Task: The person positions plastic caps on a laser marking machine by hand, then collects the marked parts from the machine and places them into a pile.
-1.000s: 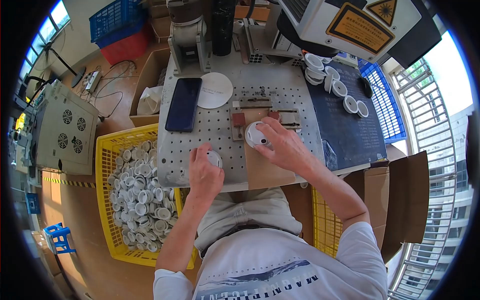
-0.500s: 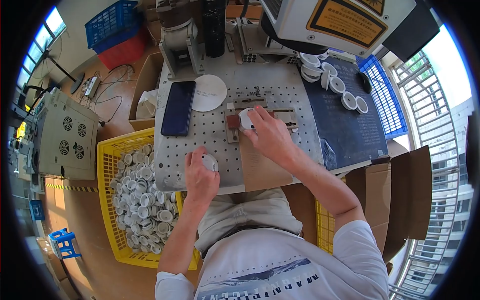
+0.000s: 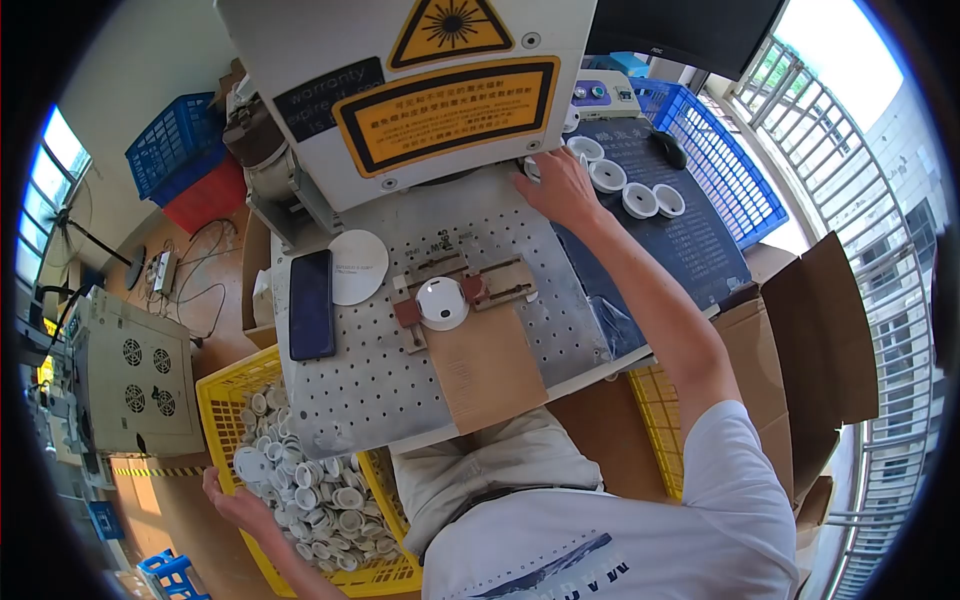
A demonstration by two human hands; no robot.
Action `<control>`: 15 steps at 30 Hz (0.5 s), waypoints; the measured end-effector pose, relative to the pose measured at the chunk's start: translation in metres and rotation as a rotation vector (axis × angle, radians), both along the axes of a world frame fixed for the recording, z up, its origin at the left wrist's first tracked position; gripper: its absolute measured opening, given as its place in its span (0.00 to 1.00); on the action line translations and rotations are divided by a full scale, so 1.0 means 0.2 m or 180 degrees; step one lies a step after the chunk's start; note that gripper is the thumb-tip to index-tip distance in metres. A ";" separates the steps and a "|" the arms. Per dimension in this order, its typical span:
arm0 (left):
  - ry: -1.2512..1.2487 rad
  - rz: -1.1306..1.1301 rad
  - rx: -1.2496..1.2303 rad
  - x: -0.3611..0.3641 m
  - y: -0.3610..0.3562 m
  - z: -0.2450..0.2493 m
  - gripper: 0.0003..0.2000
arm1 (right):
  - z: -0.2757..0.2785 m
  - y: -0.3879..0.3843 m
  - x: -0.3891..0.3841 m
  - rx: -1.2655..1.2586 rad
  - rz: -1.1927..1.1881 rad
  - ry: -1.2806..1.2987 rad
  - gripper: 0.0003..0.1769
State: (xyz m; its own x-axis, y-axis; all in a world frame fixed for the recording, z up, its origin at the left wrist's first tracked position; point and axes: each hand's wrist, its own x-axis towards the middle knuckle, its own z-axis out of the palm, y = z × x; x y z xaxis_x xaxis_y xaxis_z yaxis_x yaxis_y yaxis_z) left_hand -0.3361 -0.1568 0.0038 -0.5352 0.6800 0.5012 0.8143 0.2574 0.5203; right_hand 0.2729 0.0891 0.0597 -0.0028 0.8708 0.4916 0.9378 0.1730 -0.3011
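Both hands have left the middle of the counter. The white cap that the right hand was seating half a second ago now sits alone in the fixture, under the laser head, so loading looks done. The right hand stretches to the finished caps on the dark mat, fingers spread; I cannot tell whether it holds one. The left hand has dropped into the yellow basket, fingers on a loose cap, grip unclear.
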 end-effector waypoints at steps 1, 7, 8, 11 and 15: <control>0.0020 -0.0031 0.0025 -0.01 -0.04 0.01 0.23 | -0.02 0.11 0.08 -0.0102 -0.0086 -0.0051 0.30; -0.0229 -0.0297 -0.0658 0.25 -0.12 -0.03 0.23 | 0.03 0.62 0.36 -0.0724 -0.0841 0.0140 0.42; -0.0161 -0.0348 -0.0631 0.29 -0.13 -0.07 0.23 | 0.05 0.67 0.38 -0.0871 -0.0918 0.0218 0.41; -0.0033 -0.0441 -0.0533 0.51 -0.13 -0.06 0.21 | 0.08 0.78 0.42 -0.1136 -0.0844 0.0065 0.40; -0.0043 -0.0812 -0.0548 0.53 -0.04 -0.07 0.19 | 0.03 0.82 0.45 -0.1351 -0.0893 0.0103 0.34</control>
State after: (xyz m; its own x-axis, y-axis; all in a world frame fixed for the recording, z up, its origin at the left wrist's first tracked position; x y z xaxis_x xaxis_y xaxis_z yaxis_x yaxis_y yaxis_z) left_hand -0.2295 -0.1657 -0.0096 -0.3422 0.8675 0.3611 0.8573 0.1309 0.4979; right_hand 0.3622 0.2523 0.0658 0.2693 0.9588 0.0903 0.9196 -0.2281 -0.3197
